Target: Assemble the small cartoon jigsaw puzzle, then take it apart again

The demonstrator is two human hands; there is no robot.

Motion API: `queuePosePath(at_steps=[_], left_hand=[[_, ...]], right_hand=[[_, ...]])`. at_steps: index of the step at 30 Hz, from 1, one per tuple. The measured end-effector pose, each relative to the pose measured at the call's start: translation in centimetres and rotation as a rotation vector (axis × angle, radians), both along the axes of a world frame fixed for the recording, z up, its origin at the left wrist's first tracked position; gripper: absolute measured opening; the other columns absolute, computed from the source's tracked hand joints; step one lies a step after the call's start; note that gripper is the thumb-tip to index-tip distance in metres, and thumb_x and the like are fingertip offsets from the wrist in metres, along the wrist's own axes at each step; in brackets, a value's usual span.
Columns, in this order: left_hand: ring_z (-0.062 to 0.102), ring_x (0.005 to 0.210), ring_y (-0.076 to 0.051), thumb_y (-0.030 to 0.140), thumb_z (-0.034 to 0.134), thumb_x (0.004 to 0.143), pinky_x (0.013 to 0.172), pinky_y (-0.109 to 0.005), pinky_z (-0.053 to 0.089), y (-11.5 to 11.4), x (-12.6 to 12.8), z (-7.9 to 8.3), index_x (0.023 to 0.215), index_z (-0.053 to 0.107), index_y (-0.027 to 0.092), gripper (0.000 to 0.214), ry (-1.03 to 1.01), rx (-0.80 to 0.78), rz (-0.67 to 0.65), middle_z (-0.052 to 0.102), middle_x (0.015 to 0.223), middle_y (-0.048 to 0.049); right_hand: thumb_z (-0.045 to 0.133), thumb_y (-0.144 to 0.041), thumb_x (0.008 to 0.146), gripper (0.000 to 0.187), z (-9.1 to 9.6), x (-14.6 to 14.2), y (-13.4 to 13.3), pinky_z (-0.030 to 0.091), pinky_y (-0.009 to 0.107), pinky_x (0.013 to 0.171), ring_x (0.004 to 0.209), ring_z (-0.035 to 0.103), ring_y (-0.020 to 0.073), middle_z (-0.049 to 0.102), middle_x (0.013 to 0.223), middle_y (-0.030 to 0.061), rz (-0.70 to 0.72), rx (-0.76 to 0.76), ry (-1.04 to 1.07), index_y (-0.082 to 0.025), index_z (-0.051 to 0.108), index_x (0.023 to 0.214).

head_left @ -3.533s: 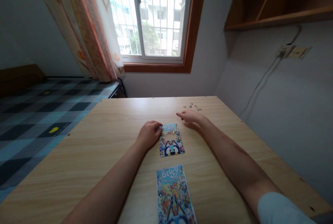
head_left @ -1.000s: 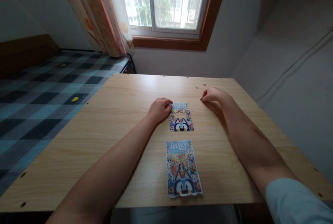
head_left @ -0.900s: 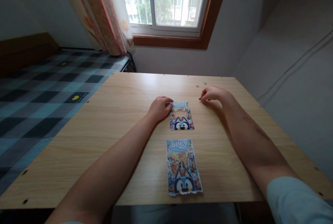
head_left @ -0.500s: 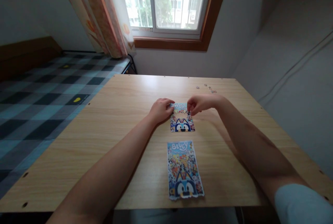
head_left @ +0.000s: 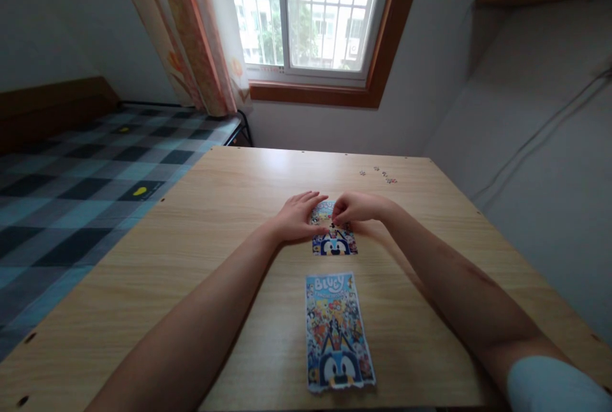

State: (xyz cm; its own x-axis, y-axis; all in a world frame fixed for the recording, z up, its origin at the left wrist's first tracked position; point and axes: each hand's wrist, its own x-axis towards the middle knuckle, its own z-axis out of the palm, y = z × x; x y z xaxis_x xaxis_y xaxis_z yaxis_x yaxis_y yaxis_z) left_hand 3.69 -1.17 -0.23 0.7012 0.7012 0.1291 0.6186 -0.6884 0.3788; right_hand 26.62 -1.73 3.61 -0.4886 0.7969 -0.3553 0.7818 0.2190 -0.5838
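Observation:
A small jigsaw puzzle (head_left: 335,247) with a blue cartoon dog face lies on the table, partly covered by both hands. My left hand (head_left: 301,217) rests at its left side, fingers spread, the thumb reaching across the picture. Over the puzzle's middle, my right hand (head_left: 356,208) pinches a small puzzle piece (head_left: 333,224) that is mostly hidden by the fingertips. Nearer to me lies a torn-edged reference picture (head_left: 338,332) with "Bluey" lettering and the same dog face.
Several loose puzzle pieces (head_left: 386,176) are scattered toward the table's far right. The wooden table (head_left: 229,208) stands below a barred window (head_left: 329,16). A bed with a checked cover (head_left: 95,189) is on the left, and a cable (head_left: 535,134) runs along the right wall.
My right hand has moved left, from the puzzle's right edge to over its middle. My left hand's fingers have spread, with the thumb now across the puzzle. The view has tilted up slightly.

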Motion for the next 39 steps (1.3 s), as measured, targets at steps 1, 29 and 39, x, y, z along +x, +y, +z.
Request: queuePosePath(at_steps=[1,29,39], left_hand=[[0.027,0.149,-0.032,0.065,0.069,0.076,0.121,-0.050,0.023,-0.1,0.0,0.0,0.150,0.040,0.025,0.089,0.017,0.012,-0.001,0.037,0.159,-0.0109],[0.031,0.147,-0.031,0.066,0.067,0.076,0.120,-0.048,0.023,-0.5,0.1,0.6,0.150,0.041,0.024,0.088,0.104,0.050,0.006,0.039,0.158,-0.0122],[0.034,0.146,-0.034,0.067,0.067,0.076,0.120,-0.050,0.024,0.1,-0.3,0.2,0.149,0.042,0.025,0.087,0.095,0.070,0.008,0.041,0.157,-0.0112]], right_hand=[[0.066,-0.025,0.075,0.018,0.0,-0.2,-0.1,0.037,0.024,0.055,0.060,0.052,0.0104,0.070,0.073,0.0026,-0.007,-0.013,0.009,-0.013,0.076,0.084],[0.071,-0.025,0.073,0.014,-0.2,-2.1,-0.8,0.035,0.022,0.053,0.060,0.056,0.0113,0.070,0.070,0.0008,-0.061,0.097,-0.160,-0.017,0.075,0.083],[0.071,-0.028,0.073,0.017,0.5,-2.3,-1.0,0.036,0.021,0.054,0.064,0.060,0.0117,0.073,0.075,0.0005,-0.065,0.134,-0.205,-0.020,0.079,0.087]])
